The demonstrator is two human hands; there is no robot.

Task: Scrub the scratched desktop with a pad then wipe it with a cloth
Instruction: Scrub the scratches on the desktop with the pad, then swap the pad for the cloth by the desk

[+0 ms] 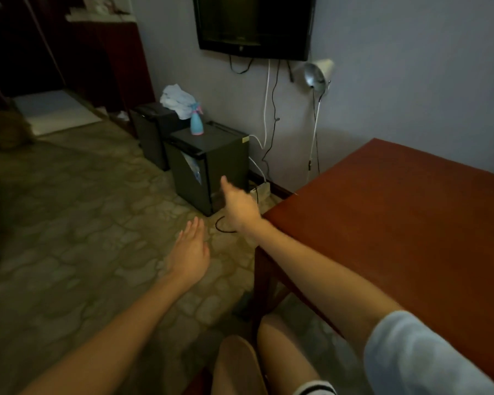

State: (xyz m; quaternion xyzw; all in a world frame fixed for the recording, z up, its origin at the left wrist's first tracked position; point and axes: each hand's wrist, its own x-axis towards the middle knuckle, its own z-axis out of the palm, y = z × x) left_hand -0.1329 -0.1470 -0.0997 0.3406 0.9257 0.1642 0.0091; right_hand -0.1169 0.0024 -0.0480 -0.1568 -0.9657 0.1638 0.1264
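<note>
Cloth [176,101] and spray bottle [196,122] top black boxes [211,155] beyond left hand [190,252], right hand [238,208] (grips loose, empty).

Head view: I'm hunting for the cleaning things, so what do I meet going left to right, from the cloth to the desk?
In order: cloth → spray bottle → right hand → desk. The left hand and the lamp overlap others sideways, so they are left out.

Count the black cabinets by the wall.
2: one under the spray bottle, one behind it under the cloth. More may be out of view.
</note>
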